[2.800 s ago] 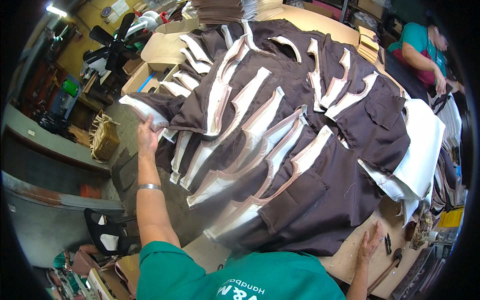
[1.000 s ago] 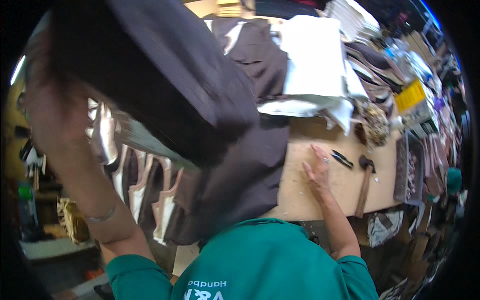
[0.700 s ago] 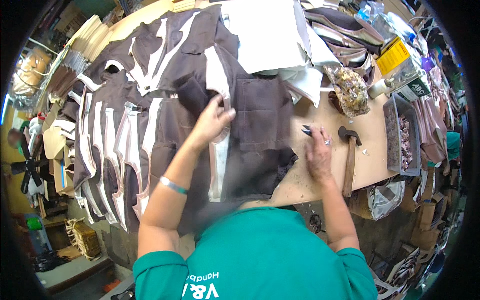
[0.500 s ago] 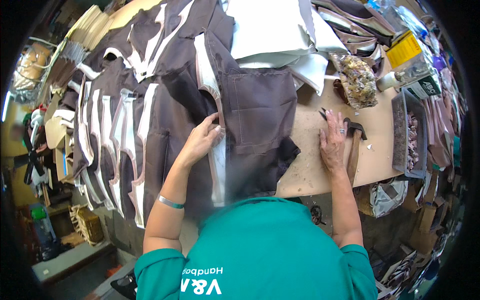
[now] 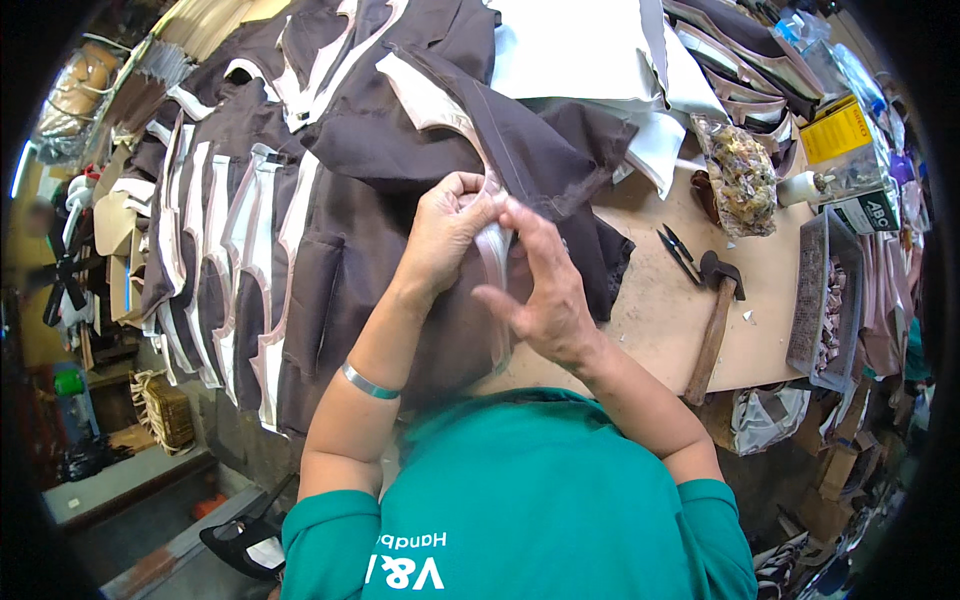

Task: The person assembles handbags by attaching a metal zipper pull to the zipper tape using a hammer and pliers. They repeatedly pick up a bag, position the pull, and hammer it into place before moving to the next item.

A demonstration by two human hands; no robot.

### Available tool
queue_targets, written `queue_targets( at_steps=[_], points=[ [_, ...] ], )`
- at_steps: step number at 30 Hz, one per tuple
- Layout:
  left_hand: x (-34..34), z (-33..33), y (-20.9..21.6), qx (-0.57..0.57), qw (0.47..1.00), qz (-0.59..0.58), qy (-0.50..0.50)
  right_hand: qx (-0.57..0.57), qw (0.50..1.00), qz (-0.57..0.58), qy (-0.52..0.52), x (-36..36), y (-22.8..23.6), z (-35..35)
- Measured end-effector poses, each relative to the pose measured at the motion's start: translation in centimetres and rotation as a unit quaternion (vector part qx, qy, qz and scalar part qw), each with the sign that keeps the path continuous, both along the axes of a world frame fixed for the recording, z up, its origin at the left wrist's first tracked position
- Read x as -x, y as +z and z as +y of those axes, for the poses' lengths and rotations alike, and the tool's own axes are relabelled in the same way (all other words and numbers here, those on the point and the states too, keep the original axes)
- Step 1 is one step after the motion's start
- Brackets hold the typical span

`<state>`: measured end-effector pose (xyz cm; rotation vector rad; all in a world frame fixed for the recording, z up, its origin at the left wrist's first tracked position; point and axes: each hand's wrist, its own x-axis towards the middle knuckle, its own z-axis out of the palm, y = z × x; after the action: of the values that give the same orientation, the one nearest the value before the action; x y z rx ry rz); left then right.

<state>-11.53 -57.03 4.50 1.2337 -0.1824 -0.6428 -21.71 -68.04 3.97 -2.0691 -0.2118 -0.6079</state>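
A dark brown fabric piece with a curved pale pink-and-white edge strip is lifted off the work surface in front of me. My left hand pinches this strip between thumb and fingers. Beside it, my right hand is open, its fingertips against the strip close to the left thumb and its own thumb spread apart. To the right lie a wooden-handled hammer and a slim black pointed tool.
More brown pieces with white curved edges overlap on the left. White sheets are stacked at the back. A clear bag of small bits, a white bottle and a grey plastic basket with scraps stand at the right.
My right hand has left the table beside the hammer and come left to the strip. My left hand has moved up and right, raising and folding the fabric piece.
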Motion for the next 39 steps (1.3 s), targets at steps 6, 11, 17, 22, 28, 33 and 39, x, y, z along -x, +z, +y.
queue_targets(
  at_steps=[6,11,17,22,28,33,39],
  points=[
    [-0.2,0.0,-1.2,0.112,0.988,0.11,0.01,-0.159,0.984,0.08,0.017,-0.9,1.2,0.2],
    [0.4,0.3,-1.7,0.17,0.979,0.11,-0.011,-0.241,0.967,0.087,0.01,-1.3,0.5,-0.2],
    [1.4,0.6,-0.7,0.089,0.99,-0.004,-0.114,-0.239,0.968,0.07,0.028,-0.9,-0.2,-1.3],
    [1.3,0.4,-1.1,0.068,0.991,-0.036,-0.114,-0.221,0.972,0.062,0.047,-0.4,-0.4,-1.8],
    [1.3,0.5,-1.7,0.062,0.992,-0.026,-0.109,-0.297,0.947,0.086,0.085,-0.2,-1.2,-2.3],
    [1.4,0.5,-1.4,0.058,0.992,-0.031,-0.111,-0.331,0.935,0.095,0.087,-0.2,-1.0,-2.3],
    [1.5,1.0,-1.2,0.019,0.997,-0.049,-0.056,-0.199,0.977,0.069,-0.013,0.1,-1.1,-2.6]
  ],
)
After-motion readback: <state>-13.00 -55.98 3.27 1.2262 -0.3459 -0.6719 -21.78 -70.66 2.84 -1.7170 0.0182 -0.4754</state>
